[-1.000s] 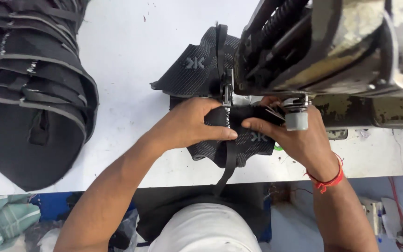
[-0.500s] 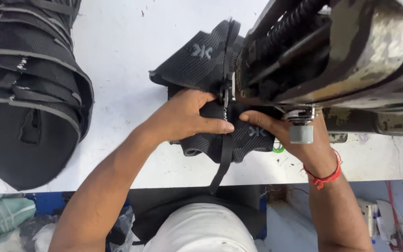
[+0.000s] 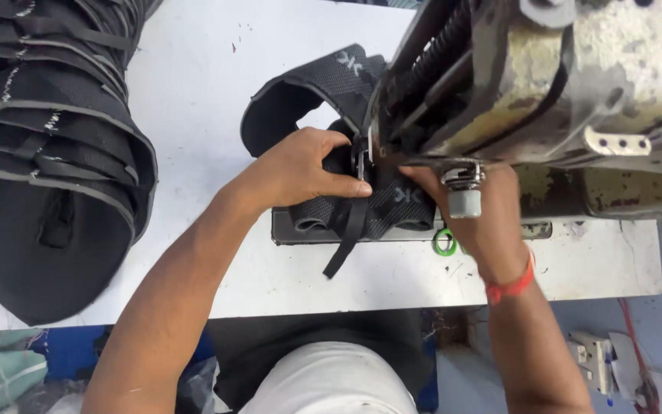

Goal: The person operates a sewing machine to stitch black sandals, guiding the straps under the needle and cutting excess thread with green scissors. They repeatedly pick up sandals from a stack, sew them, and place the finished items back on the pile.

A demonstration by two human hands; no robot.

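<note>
A black mesh fabric piece (image 3: 323, 92) with white logo marks lies folded under the head of a worn sewing machine (image 3: 545, 100). My left hand (image 3: 296, 169) presses down on the fabric just left of the needle, fingers curled over its folds. My right hand (image 3: 473, 203) holds the fabric on the other side, partly hidden behind the machine's knob (image 3: 465, 201). A black strap (image 3: 350, 230) runs from the needle area toward me over the folded fabric. A red thread band circles my right wrist (image 3: 511, 285).
A tall stack of finished black pieces (image 3: 40, 153) with grey trim fills the left of the white table (image 3: 193, 84). A small green ring (image 3: 444, 242) lies by the machine bed. The table's front edge is near my lap.
Both hands have stayed on the fabric at the needle while my view moved closer. The fabric has shifted slightly, and more of the strap now trails toward me.
</note>
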